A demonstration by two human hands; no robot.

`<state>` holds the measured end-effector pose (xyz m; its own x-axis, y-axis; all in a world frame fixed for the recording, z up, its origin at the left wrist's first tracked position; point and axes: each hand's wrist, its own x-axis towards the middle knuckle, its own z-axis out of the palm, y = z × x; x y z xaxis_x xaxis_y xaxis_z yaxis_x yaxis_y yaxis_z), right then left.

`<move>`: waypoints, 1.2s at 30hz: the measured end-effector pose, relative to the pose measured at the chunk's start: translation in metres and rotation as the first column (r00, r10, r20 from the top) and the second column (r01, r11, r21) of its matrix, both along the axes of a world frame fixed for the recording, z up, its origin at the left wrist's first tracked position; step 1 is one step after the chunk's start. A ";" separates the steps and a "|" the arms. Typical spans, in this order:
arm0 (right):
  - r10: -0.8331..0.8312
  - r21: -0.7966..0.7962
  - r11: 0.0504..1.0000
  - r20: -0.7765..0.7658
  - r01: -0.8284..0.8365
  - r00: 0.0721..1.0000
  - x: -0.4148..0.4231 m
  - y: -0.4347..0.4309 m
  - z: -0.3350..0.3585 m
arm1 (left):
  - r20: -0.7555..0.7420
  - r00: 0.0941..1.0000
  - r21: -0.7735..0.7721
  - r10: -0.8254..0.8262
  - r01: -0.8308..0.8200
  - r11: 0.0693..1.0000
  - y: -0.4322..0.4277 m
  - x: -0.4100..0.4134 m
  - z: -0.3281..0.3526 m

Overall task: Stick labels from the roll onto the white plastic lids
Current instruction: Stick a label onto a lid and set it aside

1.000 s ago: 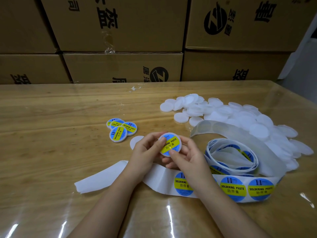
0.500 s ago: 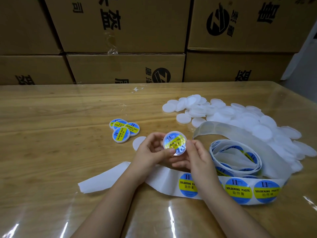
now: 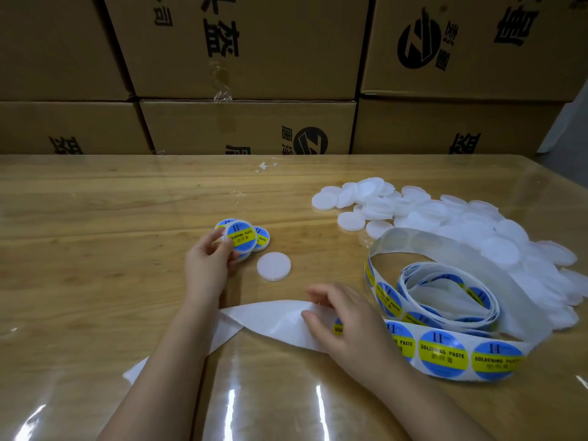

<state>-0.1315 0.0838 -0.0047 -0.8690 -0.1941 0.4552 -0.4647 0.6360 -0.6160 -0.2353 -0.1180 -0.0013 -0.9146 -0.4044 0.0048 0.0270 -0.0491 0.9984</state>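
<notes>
My left hand (image 3: 208,268) holds a labelled lid (image 3: 241,236) by its edge, right over the small group of labelled lids (image 3: 261,239) on the table. One bare white lid (image 3: 274,266) lies alone just to the right of that hand. My right hand (image 3: 346,319) rests with loosely spread fingers on the label strip (image 3: 442,353), covering one blue-and-yellow label at the end of the printed run. The strip's empty white backing (image 3: 264,323) trails left under my left forearm. The coiled label roll (image 3: 445,294) sits to the right.
A big heap of bare white lids (image 3: 445,224) fills the right side of the wooden table (image 3: 95,249), which has a clear glossy cover. Stacked cardboard boxes (image 3: 248,128) wall off the far edge. A scrap of tape (image 3: 264,166) lies near the back.
The two hands parted. My left hand carried the freshly labelled lid away to the left, over the labelled group, and my right hand dropped onto the label strip.
</notes>
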 end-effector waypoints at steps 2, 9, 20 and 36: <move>-0.002 0.009 1.000 0.038 0.002 0.999 -0.001 0.000 -0.001 | 0.061 0.998 -0.124 0.001 0.007 0.992 -0.003 -0.003 -0.006; 0.030 0.034 0.999 0.052 -0.032 0.998 -0.002 0.001 -0.002 | 0.088 0.984 -0.605 0.158 -0.073 0.793 -0.003 0.003 -0.009; 0.042 0.034 0.998 0.062 -0.045 0.997 -0.001 0.000 0.001 | -0.067 0.997 -0.903 -0.041 -0.043 0.427 0.007 0.008 -0.013; 0.013 0.087 0.996 -0.032 -0.011 0.999 -0.003 0.000 0.000 | -0.193 0.924 -0.892 -0.330 -0.026 0.451 0.033 0.023 0.009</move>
<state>-0.1347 0.0835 -0.0045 -0.8513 -0.2442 0.4644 -0.4916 0.6805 -0.5434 -0.2124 -0.0851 0.0075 -0.8330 0.1231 0.5394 0.4068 0.7971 0.4463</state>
